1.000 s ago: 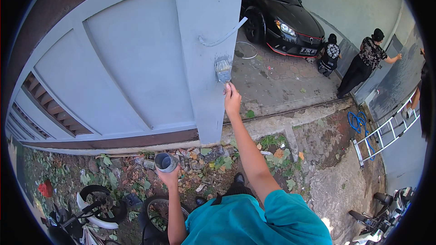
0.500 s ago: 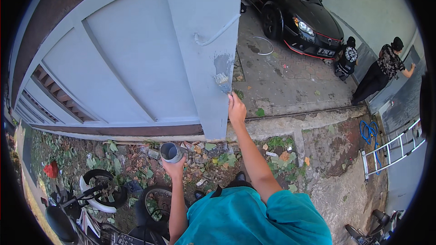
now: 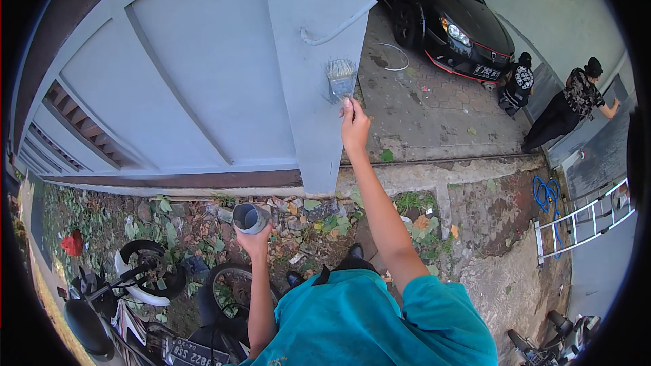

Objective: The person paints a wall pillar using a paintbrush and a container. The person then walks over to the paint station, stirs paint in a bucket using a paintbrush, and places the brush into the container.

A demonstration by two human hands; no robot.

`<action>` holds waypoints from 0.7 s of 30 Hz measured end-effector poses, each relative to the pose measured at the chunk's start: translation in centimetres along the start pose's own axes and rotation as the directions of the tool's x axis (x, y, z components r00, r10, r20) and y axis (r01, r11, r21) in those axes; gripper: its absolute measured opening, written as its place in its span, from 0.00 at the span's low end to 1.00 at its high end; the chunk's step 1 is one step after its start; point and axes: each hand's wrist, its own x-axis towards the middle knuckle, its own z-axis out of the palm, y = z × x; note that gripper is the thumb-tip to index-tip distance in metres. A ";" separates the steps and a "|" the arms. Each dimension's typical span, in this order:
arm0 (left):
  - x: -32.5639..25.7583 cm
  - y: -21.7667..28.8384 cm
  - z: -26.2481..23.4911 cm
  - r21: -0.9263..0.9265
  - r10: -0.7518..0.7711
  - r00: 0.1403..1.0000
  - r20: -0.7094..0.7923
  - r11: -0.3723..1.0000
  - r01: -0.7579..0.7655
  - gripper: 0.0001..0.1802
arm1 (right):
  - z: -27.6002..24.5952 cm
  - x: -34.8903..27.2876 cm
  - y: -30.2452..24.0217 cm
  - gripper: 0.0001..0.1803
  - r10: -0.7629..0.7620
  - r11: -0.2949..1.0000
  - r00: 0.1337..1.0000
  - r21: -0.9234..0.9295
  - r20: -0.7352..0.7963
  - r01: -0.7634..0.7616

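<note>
Head view: a person in a teal shirt stands at a grey gate (image 3: 203,88), arms raised. The right hand (image 3: 354,125) is closed around the handle of a brush (image 3: 341,78), its bristles pressed flat on the edge post (image 3: 319,61) just below a curved bar handle (image 3: 339,26). The left hand (image 3: 254,238) is cupped from below around a small grey cup (image 3: 249,217), its mouth tipped toward the camera, held low near the foot of the gate.

Against the frames from a second and half a second ago, the brush has climbed the post: it was then well below the bar handle, and now sits close beneath it, with the arm stretched further. The cup has stayed at about the same height beside the body. The post around the brush already wears the same grey as the panels, so the stroke looks like an upward pass over a strip near the gate's edge; how wet the brush is cannot be told.

Leaf litter (image 3: 298,220) covers the ground at the gate's foot, and a motorbike (image 3: 129,298) is parked at lower left. Past the post, a black car (image 3: 451,20) stands on the paving. Two other people (image 3: 553,98), one crouched and one bent forward, work at the far wall (image 3: 542,0); since a second ago they appear further right in the frame. A ladder (image 3: 586,213) and a blue hose (image 3: 546,193) lie to the right.
</note>
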 end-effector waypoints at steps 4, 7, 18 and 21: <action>0.5 -0.5 -1.3 0.092 0.028 0.999 -0.022 0.995 -0.026 0.37 | 1.2 -5.0 3.6 0.21 0.328 0.945 0.941 -0.031 0.084 -0.326; 0.6 -1.7 -3.2 0.045 0.025 0.999 0.025 0.999 -0.026 0.37 | -0.3 -11.1 8.4 0.23 0.488 0.871 0.860 -0.018 0.147 -0.491; 1.9 -3.6 -10.3 0.046 -0.020 0.998 0.062 0.999 0.017 0.38 | -8.8 -21.8 8.3 0.25 0.781 0.622 0.616 -0.041 0.099 -0.782; 2.0 -3.7 -11.5 0.080 -0.037 0.998 0.056 0.996 0.032 0.37 | -9.5 -24.5 8.0 0.25 0.814 0.576 0.558 -0.094 0.161 -0.812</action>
